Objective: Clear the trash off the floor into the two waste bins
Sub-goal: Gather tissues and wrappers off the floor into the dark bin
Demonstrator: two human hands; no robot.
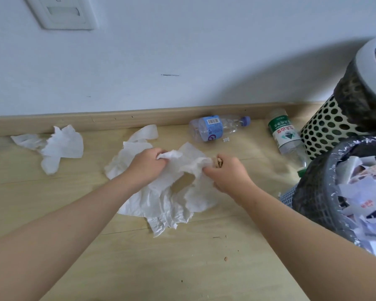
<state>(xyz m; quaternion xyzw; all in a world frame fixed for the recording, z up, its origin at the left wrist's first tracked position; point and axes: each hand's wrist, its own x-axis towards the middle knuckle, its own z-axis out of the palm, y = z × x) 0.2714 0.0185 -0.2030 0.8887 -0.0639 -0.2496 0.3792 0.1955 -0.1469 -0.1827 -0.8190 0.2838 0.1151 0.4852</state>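
Your left hand (pixel 147 165) and right hand (pixel 226 174) both pinch the big, crumpled, torn white tissue (pixel 161 205). A smaller tissue (pixel 57 146) lies at ten o'clock.

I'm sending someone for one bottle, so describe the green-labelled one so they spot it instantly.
Find the cream perforated bin by the wall on the right. Lying just left of it is a clear bottle. Its label is green and white; the other bottle, further left, wears a blue label.

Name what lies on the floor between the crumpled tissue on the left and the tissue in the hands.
Nothing: the head view shows bare floor between the crumpled tissue and the large tissue that the left hand and right hand grip.
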